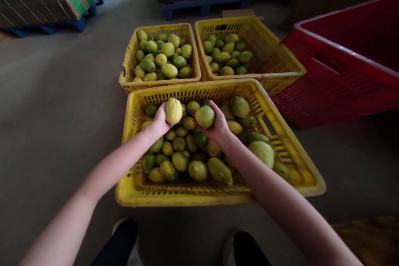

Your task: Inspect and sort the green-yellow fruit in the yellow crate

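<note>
A yellow plastic crate [134, 183] on the floor in front of me holds several green and yellow fruits. My left hand [159, 122] is closed round a pale yellow fruit [173, 110], held above the pile. My right hand [218, 126] grips a greener round fruit [205, 116] beside it. Both hands hover over the middle of the near crate.
Two more yellow crates stand behind: the left one [127, 66] heaped with fruit, the right one [280, 60] partly filled. A large red crate [343, 75] sits at the right. Stacked cartons on blue pallets [46, 27] line the back. My feet [124, 241] are below.
</note>
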